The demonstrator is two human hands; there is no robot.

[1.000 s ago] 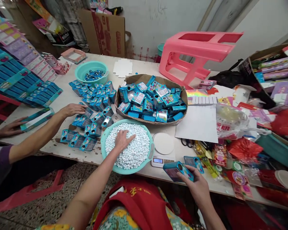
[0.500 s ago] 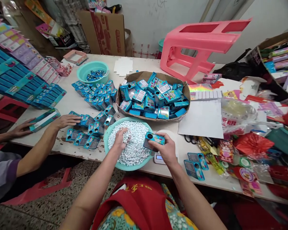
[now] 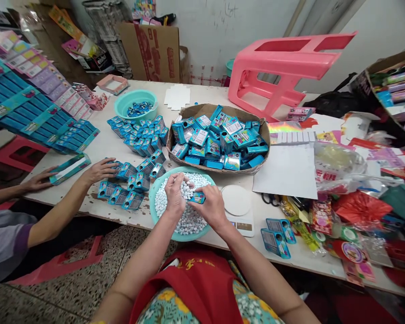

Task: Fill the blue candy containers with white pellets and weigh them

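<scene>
My left hand (image 3: 175,192) is closed around some small white candies above the teal basin (image 3: 153,209), which is filled with more white candies (image 3: 189,222). Right beside it, my right hand (image 3: 212,207) grips a small blue tin (image 3: 198,197) over the basin, and candies lie between the hands at the tin's top. Behind the basin stands a cardboard box (image 3: 261,167) piled with blue tins (image 3: 232,159). A white scale (image 3: 245,225) with a round plate sits to the right of the basin.
At the left, another person's hand (image 3: 103,171) touches blue tins (image 3: 131,200); their other hand holds a teal carton (image 3: 69,168). Two tins (image 3: 276,243) stand right of the scale. A pink stool (image 3: 286,58) lies at the back, wrappers at right.
My right hand has carried the tin left over the basin, uncovering the scale. My left hand has risen from among the candies with some in its fingers and now meets the tin.
</scene>
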